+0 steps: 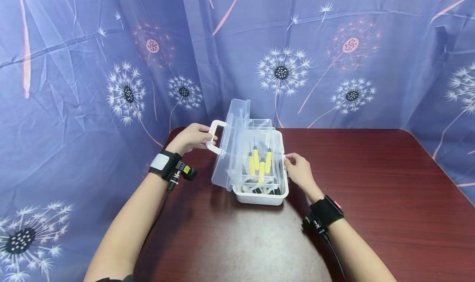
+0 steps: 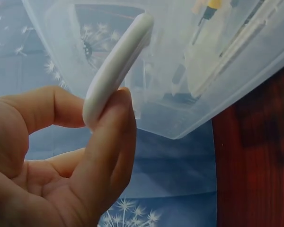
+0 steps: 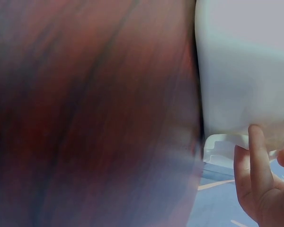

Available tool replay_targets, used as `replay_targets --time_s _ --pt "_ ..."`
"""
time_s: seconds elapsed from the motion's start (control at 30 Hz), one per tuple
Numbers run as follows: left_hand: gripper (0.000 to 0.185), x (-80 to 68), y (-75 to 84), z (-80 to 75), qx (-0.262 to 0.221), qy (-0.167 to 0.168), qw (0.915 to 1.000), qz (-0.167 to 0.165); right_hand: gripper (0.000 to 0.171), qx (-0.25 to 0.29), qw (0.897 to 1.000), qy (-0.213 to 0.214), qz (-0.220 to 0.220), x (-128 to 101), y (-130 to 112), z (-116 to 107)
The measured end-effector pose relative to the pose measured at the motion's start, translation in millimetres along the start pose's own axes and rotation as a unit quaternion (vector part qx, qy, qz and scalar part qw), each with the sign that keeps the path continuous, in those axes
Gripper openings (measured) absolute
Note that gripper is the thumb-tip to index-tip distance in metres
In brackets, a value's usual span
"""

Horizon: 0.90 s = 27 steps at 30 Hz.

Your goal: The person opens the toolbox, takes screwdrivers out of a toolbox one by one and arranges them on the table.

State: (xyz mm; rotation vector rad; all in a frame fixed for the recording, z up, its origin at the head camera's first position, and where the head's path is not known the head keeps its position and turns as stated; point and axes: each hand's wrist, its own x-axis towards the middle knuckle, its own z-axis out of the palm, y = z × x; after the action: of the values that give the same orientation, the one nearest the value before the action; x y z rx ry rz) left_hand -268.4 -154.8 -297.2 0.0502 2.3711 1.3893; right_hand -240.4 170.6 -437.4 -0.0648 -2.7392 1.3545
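A clear plastic toolbox with a white base (image 1: 259, 197) stands on the dark red table (image 1: 371, 191). Its clear lid (image 1: 231, 150) is swung up and leans to the left. My left hand (image 1: 200, 137) pinches the lid's white handle (image 1: 214, 134) between thumb and fingers; the left wrist view shows the handle (image 2: 116, 66) held in that hand (image 2: 102, 118). My right hand (image 1: 293, 164) holds the box's right rim, a finger (image 3: 256, 156) lying against the white wall (image 3: 241, 71). Several yellow-handled screwdrivers (image 1: 259, 164) lie inside.
A blue dandelion-print cloth (image 1: 111, 67) hangs behind and to the left of the table. The table's left edge runs close beside the box. Bare tabletop (image 1: 241, 240) lies in front and stretches to the right.
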Motion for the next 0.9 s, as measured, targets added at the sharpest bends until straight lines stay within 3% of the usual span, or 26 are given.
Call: replay_targets --time_s 0.17,0.5,0.9 --pt "0.046 0.8 -7.8 -6.2 0.002 -0.001 1.0000 -0.003 0.034 0.005 1.000 0.001 0.002 1 1 2" --pt "0.048 4.2 -27.7 -16.5 -0.012 0.030 0.9991 -0.027 0.034 0.009 1.000 0.001 0.003 1 1 2" --pt "0.049 6.0 -57.7 -24.2 -0.014 0.031 0.9986 -0.041 0.034 0.010 1.000 0.001 0.001 0 -2 1"
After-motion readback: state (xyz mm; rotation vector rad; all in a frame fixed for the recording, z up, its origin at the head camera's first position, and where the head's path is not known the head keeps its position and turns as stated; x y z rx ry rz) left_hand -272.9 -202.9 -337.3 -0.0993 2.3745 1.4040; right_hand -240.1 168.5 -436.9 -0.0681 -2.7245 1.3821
